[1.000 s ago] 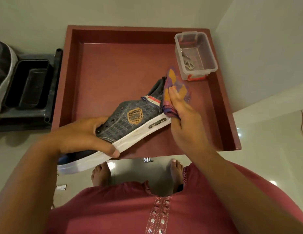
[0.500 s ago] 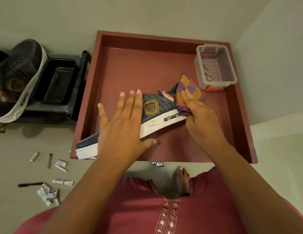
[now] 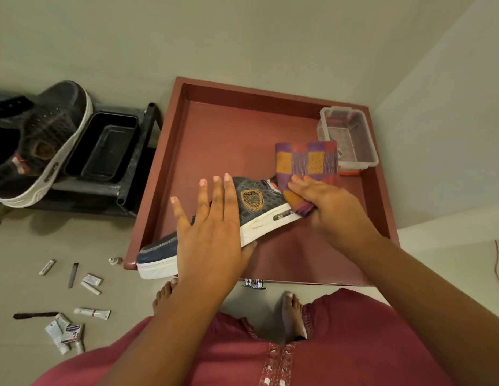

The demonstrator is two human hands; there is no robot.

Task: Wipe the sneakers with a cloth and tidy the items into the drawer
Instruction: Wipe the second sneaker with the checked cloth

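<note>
A grey sneaker [image 3: 259, 203] with a white sole and a gold badge lies in the open red-brown drawer [image 3: 215, 129], its toe sticking out over the front left edge. My left hand [image 3: 212, 227] rests flat on its middle, fingers straight and spread. My right hand [image 3: 329, 201] holds a folded checked purple and orange cloth [image 3: 306, 162] at the sneaker's heel. A second dark sneaker [image 3: 45, 143] sits on a black rack at the left.
A clear plastic box [image 3: 350, 137] stands in the drawer's back right corner. The black rack [image 3: 103, 151] holds a dark tray. Several small tubes and packets [image 3: 70, 327] lie on the floor at the left, beside my bare feet [image 3: 291, 313].
My left hand let go of the sneaker's toe and now lies flat on its middle. The cloth has unfolded upward at the heel. The view has shifted, showing more floor.
</note>
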